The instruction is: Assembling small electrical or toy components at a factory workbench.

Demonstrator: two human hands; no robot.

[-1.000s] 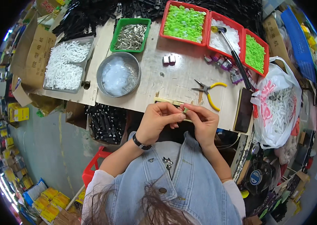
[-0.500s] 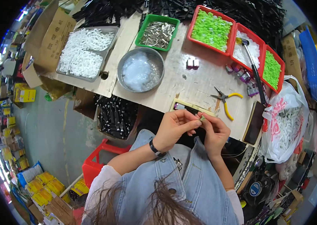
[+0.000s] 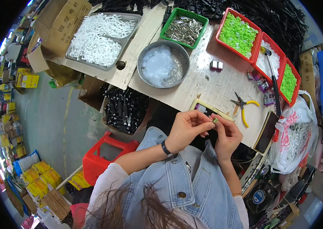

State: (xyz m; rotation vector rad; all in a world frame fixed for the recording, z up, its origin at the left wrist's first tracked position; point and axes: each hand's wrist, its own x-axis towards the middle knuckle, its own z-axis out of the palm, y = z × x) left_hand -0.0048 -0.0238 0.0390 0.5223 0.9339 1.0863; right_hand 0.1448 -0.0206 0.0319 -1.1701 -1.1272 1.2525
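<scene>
In front of my chest, at the bench's near edge, both hands meet over a small light-green plastic piece point(image 3: 215, 120). My right hand point(image 3: 228, 135) pinches it between thumb and fingertips. My left hand point(image 3: 187, 131) is closed, its thumb and forefinger pressed against the same piece; the fingers hide most of it. Just beyond the fingers lies a pale yellow-rimmed tray point(image 3: 197, 102) with a dark inside and a small purple-and-white part. Yellow-handled pliers point(image 3: 241, 103) rest with jaws apart to the right of it.
Farther back stand a metal bowl point(image 3: 141, 72) of whitish gel, a green tray point(image 3: 165, 32) of metal pieces, and a grey tray point(image 3: 110, 68) of white parts. Red trays point(image 3: 255, 56) hold green and white pieces. A hammer-like tool point(image 3: 275, 86) and a phone point(image 3: 265, 133) lie right.
The whole view has shifted, so bench and hands appear farther right. Both hands keep their pinch around the green piece, with little other visible change.
</scene>
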